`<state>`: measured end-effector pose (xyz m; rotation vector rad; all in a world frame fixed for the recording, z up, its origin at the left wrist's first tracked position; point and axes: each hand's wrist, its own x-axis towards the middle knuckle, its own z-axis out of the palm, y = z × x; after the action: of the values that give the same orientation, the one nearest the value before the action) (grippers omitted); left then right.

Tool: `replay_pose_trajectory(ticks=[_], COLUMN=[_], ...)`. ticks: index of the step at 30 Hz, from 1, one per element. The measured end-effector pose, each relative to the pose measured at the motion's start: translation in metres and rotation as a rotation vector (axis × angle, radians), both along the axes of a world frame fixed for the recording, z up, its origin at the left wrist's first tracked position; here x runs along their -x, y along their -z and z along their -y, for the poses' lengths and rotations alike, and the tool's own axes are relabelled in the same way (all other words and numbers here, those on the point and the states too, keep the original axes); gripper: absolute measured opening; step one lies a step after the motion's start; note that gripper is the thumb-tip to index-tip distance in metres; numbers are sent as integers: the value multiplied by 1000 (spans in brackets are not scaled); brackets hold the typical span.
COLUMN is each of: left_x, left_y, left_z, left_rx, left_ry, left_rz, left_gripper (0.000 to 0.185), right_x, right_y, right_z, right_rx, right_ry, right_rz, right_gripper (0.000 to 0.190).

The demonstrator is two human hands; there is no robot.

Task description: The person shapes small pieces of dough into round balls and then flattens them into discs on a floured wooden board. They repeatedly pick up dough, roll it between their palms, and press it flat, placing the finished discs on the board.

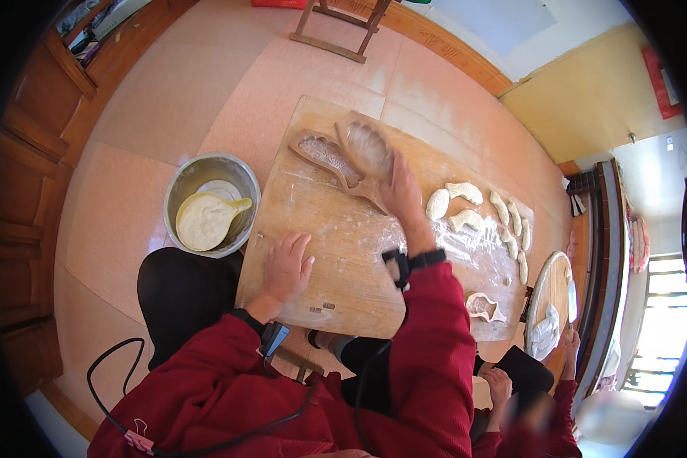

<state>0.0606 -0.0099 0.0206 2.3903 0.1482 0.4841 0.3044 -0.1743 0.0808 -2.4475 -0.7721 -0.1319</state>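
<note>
At the far side of the low wooden table, my right hand is at a carved wooden mould, blurred by motion; its fingers seem to close on the mould's near end. Just left of that lies a fish-shaped wooden mould, its carved hollow facing up and dusted with flour. My left hand rests palm down on the table's near left part, fingers apart, holding nothing. Right of my right hand are several shaped dough pieces. A smaller fish-shaped mould lies near the table's right end.
A metal basin left of the table holds a yellow scoop of flour. Another person's hand holds a cleaver by a round board with a white cloth. A wooden stool stands beyond the table.
</note>
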Motion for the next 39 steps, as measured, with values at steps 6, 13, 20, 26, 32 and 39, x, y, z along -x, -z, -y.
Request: replay_pose_trajectory(ticks=[6,13,20,26,32,39], left_x=[-5,-5,-2,-3,-7,-11], left_y=[-7,-3,7,15,31,31], left_z=[3,2,8,4,-10,-22], left_rx=[13,2,-17,-27,66,88], left_ry=[32,44,20,50,145,245], left_rz=[-57,-43,-9,61,104,14], left_gripper=[53,53,50,45,33,34], right_x=[-87,-81,-15,113,253,396], right_y=[24,50,-49,-144,-94,133], right_z=[-38,-35,44,164,268,279], right_rx=[319,407,67,-205,-463,-407], right_ry=[-5,-16,-153,59,228,574], right_rz=[-139,109,-135,-527,-789,-1340], right_gripper=[51,45,43,21,23,20])
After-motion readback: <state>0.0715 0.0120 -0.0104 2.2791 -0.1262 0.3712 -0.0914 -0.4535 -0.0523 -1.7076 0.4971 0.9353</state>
